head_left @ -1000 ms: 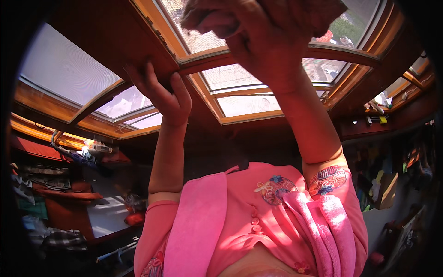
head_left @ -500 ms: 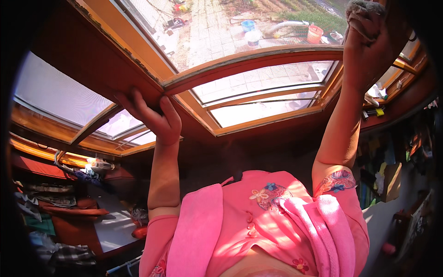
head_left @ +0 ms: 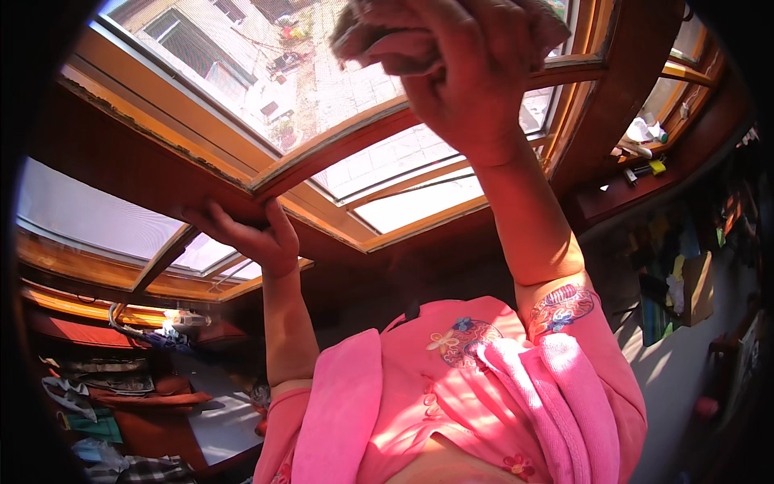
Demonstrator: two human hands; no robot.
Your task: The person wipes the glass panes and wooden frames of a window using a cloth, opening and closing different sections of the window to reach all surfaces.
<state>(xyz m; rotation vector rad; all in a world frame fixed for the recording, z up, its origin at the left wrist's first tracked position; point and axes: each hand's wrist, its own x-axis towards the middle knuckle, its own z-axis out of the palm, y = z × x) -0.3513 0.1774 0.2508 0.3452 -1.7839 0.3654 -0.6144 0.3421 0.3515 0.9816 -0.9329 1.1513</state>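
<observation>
My right hand (head_left: 476,81) is raised high in front of the wood-framed window (head_left: 334,155), its fingers wrapped round a crumpled greyish cloth (head_left: 383,40). The cloth overlaps the upper pane; whether it touches the glass I cannot tell. Lower on the left, my left hand (head_left: 256,236) rests against the dark red-brown wooden post (head_left: 153,153) by the corner of the frame. Its thumb and fingers are spread and hold nothing. A pink towel (head_left: 334,403) hangs down over my pink shirt (head_left: 419,339).
Another window (head_left: 97,210) lies to the left, and a further one (head_left: 673,97) at the right edge. Folded clothes (head_left: 113,375) and a red-brown surface are at lower left. On the right sill sits a small yellow item (head_left: 657,167). A cardboard box (head_left: 700,290) stands farther right.
My right hand has moved left with the cloth, from the right-hand post to in front of the upper pane. My left hand stays against the wood; the view has shifted slightly.
</observation>
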